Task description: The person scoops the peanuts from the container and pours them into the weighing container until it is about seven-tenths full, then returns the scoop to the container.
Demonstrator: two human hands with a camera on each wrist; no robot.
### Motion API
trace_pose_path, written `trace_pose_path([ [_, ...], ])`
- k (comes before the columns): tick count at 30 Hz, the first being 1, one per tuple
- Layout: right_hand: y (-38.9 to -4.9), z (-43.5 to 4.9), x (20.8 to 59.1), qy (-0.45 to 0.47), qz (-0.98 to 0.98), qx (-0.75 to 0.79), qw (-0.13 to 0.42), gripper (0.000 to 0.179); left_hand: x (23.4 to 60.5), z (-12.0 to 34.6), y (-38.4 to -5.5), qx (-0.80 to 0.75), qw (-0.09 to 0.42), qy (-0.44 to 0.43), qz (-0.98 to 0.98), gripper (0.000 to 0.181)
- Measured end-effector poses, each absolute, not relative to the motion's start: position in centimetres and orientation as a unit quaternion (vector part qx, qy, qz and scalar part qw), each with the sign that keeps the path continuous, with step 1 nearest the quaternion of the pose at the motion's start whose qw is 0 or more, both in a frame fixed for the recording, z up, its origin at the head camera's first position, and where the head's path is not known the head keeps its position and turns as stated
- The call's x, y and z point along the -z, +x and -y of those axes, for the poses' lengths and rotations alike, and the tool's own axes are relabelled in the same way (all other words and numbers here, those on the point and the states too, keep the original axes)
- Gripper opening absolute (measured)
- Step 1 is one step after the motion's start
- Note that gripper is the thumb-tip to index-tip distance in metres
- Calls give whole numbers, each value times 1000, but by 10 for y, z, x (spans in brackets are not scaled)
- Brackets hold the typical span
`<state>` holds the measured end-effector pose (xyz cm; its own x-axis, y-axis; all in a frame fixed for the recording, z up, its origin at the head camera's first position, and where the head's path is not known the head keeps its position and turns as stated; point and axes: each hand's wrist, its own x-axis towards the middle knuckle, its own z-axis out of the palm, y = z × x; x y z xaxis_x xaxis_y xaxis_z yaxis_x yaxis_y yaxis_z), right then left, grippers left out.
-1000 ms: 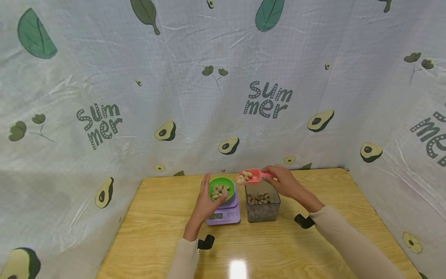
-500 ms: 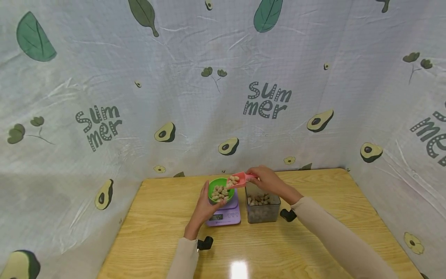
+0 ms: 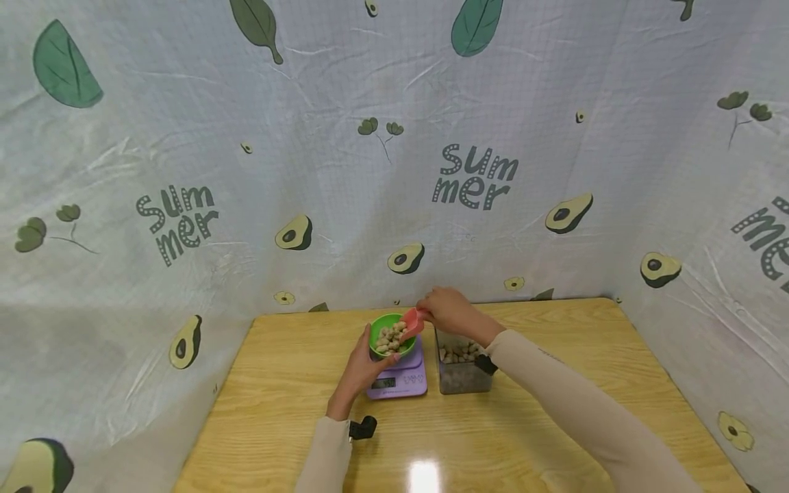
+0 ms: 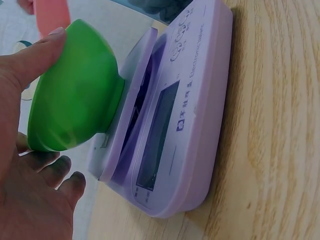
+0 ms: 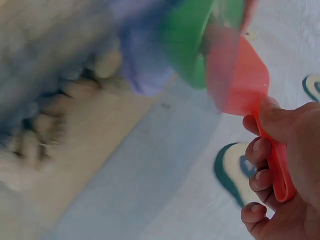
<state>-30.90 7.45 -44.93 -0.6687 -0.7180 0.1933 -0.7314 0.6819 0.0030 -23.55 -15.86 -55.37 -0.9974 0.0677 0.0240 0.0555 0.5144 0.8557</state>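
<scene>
A green bowl (image 4: 80,95) with unshelled peanuts (image 3: 388,340) in it stands on a purple electronic scale (image 3: 407,385). My left hand (image 3: 362,363) holds the bowl from the left side, its thumb at the near rim and its fingers round the far side. With my right hand (image 3: 453,311) I grip the handle of a pink scoop (image 5: 242,75). The scoop is tilted steeply down over the bowl's right side, its mouth right at the peanuts. In the head view, the right hand and forearm pass above a grey see-through bin (image 3: 465,378) of peanuts.
The wooden table (image 3: 493,438) runs up to a pale printed curtain (image 3: 345,171) behind and at both sides. The bin stands just right of the scale. A black wrist mount (image 3: 362,428) sits on the left forearm, close over the table.
My right hand has moved left from above the bin to the bowl with the scoop. The scoop has gone from level, with peanuts in it, to tipped down. The left hand stays put.
</scene>
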Motion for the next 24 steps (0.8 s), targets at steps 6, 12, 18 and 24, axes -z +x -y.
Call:
trace_pose_path([
  [6, -311, -57, 431, 410, 900, 80, 125, 11, 552, 159, -236, -492, 6, 38, -870, 109],
  [12, -307, -65, 423, 434, 880, 128, 148, 14, 553, 160, -235, -496, 7, 39, -867, 110],
  [18, -301, -95, 426, 407, 897, -20, 169, 16, 553, 160, -236, -494, 4, 46, -868, 110],
  [24, -287, -133, 437, 356, 901, -195, 153, 23, 550, 158, -233, -485, -13, 53, -873, 112],
])
